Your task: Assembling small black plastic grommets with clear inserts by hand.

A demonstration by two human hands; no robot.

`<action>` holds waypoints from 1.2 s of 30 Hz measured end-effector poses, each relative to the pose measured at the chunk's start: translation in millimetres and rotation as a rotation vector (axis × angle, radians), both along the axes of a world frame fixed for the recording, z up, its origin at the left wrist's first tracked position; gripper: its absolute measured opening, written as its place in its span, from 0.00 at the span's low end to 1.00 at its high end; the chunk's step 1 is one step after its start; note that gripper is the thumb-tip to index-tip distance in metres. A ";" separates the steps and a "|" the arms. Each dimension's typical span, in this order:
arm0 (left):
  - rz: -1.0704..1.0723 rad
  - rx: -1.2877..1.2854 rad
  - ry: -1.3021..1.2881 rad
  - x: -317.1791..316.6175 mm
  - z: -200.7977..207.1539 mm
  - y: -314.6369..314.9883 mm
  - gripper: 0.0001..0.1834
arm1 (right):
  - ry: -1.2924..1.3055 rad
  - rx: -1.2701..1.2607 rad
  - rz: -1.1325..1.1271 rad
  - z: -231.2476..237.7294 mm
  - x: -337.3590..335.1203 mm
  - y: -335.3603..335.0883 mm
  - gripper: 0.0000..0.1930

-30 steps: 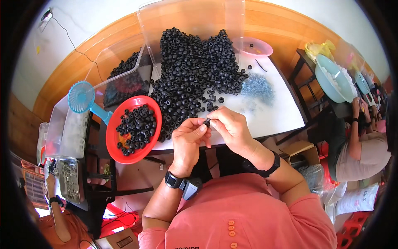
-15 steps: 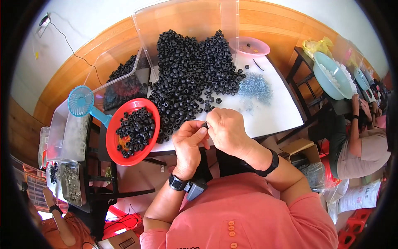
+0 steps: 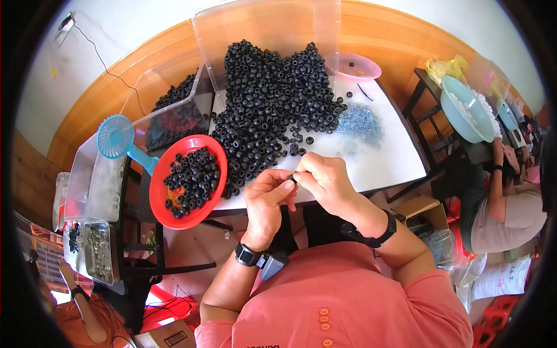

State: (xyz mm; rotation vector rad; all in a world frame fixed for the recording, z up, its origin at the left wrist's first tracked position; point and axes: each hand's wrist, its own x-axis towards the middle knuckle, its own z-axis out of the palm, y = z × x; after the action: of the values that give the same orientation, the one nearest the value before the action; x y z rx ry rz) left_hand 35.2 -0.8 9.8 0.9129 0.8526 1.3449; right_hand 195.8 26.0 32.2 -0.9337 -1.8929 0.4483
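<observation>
My left hand point(image 3: 262, 206) pinches a small black ring-shaped part point(image 3: 293, 179) between thumb and forefinger, just beyond the table's near edge. Against it, the fingers of my right hand point(image 3: 329, 184) are closed; what they hold is too small to make out. Beyond both hands spreads a big heap of black ring-shaped parts point(image 3: 264, 98), most with a hole through them. To the left of my hands, a red plate point(image 3: 155, 200) carries more such parts. A scatter of tiny clear bluish pieces point(image 3: 360, 126) lies on the white tabletop point(image 3: 383, 165) at the right.
Behind the heap stands a clear plastic bin point(image 3: 267, 26). A pink dish point(image 3: 366, 72) sits at the far right corner. A blue handheld fan point(image 3: 116, 137) leans by the red plate. Other people's arms point(image 3: 498, 153) point(image 3: 87, 307) show at both sides.
My right hand has rolled a little and shifted slightly right, with its fingers still at the black part. The left hand keeps its pinch. The whole view has shifted slightly.
</observation>
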 end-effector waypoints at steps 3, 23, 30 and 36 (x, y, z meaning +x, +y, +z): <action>-0.003 -0.025 0.002 -0.4 -0.1 0.3 0.06 | -0.022 0.039 0.037 2.2 2.7 1.9 0.06; -0.034 -0.022 -0.026 2.5 6.4 0.8 0.07 | -0.202 0.367 -0.192 -18.5 -13.4 0.3 0.14; -0.163 -0.009 0.240 -2.7 9.9 0.5 0.12 | -0.219 0.236 0.012 -7.3 5.5 4.0 0.14; -0.155 -0.027 0.233 -3.4 10.8 1.8 0.11 | -0.139 0.242 0.078 -9.1 1.4 2.9 0.13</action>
State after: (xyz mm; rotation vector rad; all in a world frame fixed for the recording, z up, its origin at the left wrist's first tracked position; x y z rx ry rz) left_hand 31.8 1.0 20.6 1.1061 0.9538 1.1048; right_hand 197.2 28.9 23.1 -0.7488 -2.0612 0.1975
